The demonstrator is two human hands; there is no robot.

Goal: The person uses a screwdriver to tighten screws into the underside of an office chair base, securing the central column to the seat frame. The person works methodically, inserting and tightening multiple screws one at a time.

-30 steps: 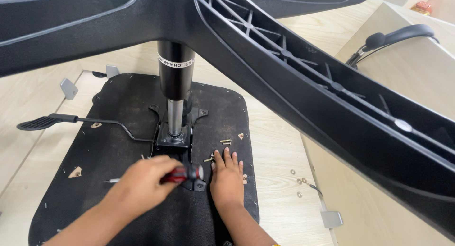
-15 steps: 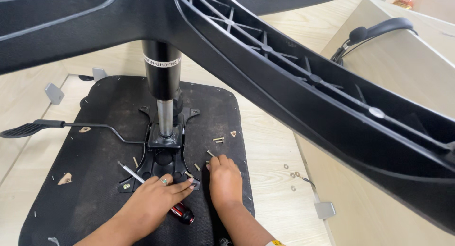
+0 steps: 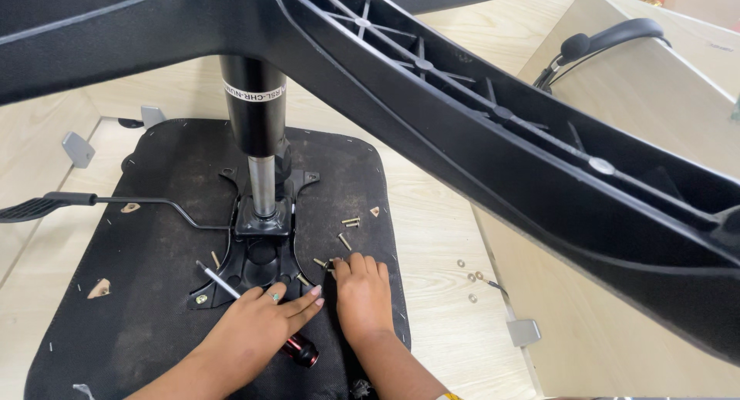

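Observation:
An upturned black chair seat (image 3: 139, 292) lies on light wood flooring, with a black metal mechanism plate (image 3: 262, 253) and a gas cylinder (image 3: 254, 115) rising from it. My left hand (image 3: 254, 323) lies across a screwdriver (image 3: 301, 350) with a red and black handle. Its shaft points up-left to the plate's edge. My right hand (image 3: 362, 296) rests flat on the seat beside the plate, fingertips touching loose screws (image 3: 327, 263). More screws (image 3: 351, 221) lie just beyond.
The chair's black star base (image 3: 501, 138) spans overhead from top left to right. A lever with a paddle (image 3: 46, 206) sticks out left. Small washers (image 3: 470, 277) and a grey bracket (image 3: 524, 332) lie on the floor to the right. An armrest (image 3: 609, 38) sits on a wooden board.
My left hand has come down from the mechanism and now lies low on the seat with the screwdriver under it. My right hand has stayed by the screws. The view has shifted slightly.

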